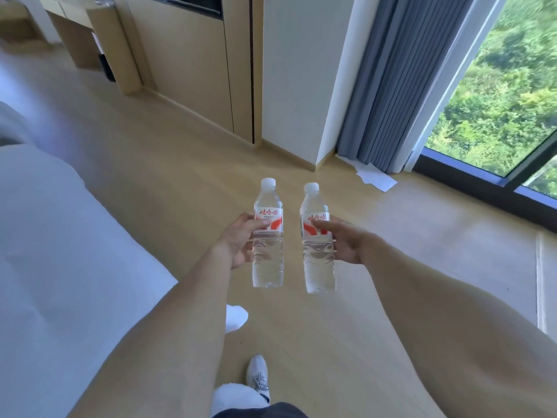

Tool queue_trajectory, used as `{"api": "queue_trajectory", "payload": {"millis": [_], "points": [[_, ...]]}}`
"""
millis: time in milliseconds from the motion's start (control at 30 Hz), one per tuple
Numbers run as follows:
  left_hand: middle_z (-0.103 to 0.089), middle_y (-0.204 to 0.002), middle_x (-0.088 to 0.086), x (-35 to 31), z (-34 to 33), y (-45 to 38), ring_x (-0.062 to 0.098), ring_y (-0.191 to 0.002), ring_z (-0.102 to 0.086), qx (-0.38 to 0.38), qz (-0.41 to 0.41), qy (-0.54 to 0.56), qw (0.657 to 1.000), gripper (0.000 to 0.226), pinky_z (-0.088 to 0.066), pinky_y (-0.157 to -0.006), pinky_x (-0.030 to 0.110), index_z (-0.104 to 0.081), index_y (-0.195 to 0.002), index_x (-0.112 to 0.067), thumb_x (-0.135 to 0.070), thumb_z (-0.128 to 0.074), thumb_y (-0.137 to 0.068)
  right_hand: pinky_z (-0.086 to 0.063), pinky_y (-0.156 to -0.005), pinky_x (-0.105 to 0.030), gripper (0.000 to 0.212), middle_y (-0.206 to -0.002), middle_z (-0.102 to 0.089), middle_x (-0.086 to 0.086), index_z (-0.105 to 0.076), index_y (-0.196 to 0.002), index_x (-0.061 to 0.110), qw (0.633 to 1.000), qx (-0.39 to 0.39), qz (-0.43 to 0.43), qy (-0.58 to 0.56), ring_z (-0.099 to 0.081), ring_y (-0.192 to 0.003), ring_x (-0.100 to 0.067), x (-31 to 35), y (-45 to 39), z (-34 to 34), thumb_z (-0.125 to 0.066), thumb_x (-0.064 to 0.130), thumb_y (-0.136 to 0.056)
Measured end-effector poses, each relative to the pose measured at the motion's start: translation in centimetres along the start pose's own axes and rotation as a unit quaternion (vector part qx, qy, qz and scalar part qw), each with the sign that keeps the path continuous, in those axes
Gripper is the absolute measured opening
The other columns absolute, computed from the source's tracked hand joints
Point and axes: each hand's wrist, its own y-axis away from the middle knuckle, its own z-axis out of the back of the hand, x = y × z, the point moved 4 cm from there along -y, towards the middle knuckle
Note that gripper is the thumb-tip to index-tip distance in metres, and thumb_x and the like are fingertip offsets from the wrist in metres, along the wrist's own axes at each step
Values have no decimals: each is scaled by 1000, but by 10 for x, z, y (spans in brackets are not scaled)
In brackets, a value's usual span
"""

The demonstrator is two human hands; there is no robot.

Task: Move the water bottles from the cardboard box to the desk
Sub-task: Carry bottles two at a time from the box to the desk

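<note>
I've got one water bottle in each of my hands, both upright, held out in front of me over the wood floor point(168, 182). My left hand point(238, 239) is wrapped round the left bottle point(269, 233) at the red label, thumb in front, fingers behind. My right hand point(342, 239) is wrapped round the right bottle point(317, 236) the same way, thumb across the label. The 2 bottles are near each other but not touching. White caps are on both. They look full, so I'd guess kinda heavy for their size, and the water will slosh if I swing them. The plastic is thin and has wavy ridges low down, so prob squishy if I squeeze hard. The label band in the middle is the best spot to hold, it's firmer and less slippy. I can't see the cardboard box at all. The counter point(72, 13) is prob that wood thing far off at top left, well apart from me. The bed point(60, 236) is on my left, the window point(497, 101) on my right.
</note>
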Motion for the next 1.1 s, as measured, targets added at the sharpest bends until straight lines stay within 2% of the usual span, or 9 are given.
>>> {"api": "queue_trajectory", "payload": {"millis": [100,200,267,367,533,633,833,933,1100], "points": [[-75,-80,0,-42,14,-41,22,-66,-72,3,-4,-14,1000,36,-58,-64,53,-59,-112,-23,-26,-80,-82,-59,-73,-38,50,-98,-73,-7,-65,-113,22,1000,5,8,2,-72,-85,-25,41,-45,0,-81,36,-69],[-74,-77,-3,-74,26,-75,22,-67,-72,-6,2,-11,1000,38,-58,-65,55,-59,-115,-25,-26,-79,-84,-59,-77,-41,52,-101,-72,-8,-62,-116,20,1000,4,16,8,-73,-86,-26,74,-87,0,-80,33,-70],[-75,-77,-5,-87,32,-95,23,-71,-72,-6,6,-16,1000,40,-57,-70,59,-58,-117,-26,-28,-80,-83,-59,-80,-42,48,-95,-73,-6,-63,-113,21,1000,9,17,1,-73,-84,-25,91,-113,-1,-79,32,-70],[-75,-83,-3,-107,42,-128,26,-81,-72,-19,16,-9,1000,43,-52,-81,69,-57,-118,-27,-30,-81,-82,-59,-79,-42,39,-95,-73,-6,-61,-116,20,1000,11,10,-2,-73,-84,-25,113,-158,2,-76,27,-81],[-71,-100,3,-140,53,-186,29,-93,-70,-50,17,13,999,43,-48,-85,75,-56,-122,-25,-28,-78,-85,-53,-93,-54,30,-103,-73,-5,-64,-112,26,1000,20,-11,19,-72,-93,-25,147,-238,10,-76,30,-84],[-66,-105,6,-166,55,-228,31,-90,-66,-69,12,36,997,41,-42,-89,80,-53,-123,-22,-24,-75,-89,-48,-98,-59,37,-113,-71,-5,-64,-118,24,998,42,-15,40,-71,-104,-27,175,-292,18,-77,31,-84],[-61,-113,10,-229,53,-302,28,-90,-62,-124,2,89,988,50,-40,-93,80,-49,-135,-19,-24,-72,-92,-58,-79,-49,56,-101,-73,-6,-67,-114,21,993,93,-34,68,-72,-92,-28,249,-392,36,-83,40,-64],[-53,-114,13,-254,58,-334,28,-98,-54,-144,1,111,983,52,-43,-90,79,-48,-137,-17,-25,-73,-91,-59,-74,-47,60,-101,-74,-7,-67,-115,20,990,121,-37,69,-72,-93,-29,286,-435,40,-84,42,-62],[-52,-115,12,-285,76,-372,29,-102,-54,-157,2,131,979,55,-46,-87,78,-50,-135,-13,-27,-76,-88,-58,-81,-50,60,-101,-73,-8,-67,-116,19,983,154,-47,91,-71,-95,-30,324,-489,24,-83,43,-63]]}}
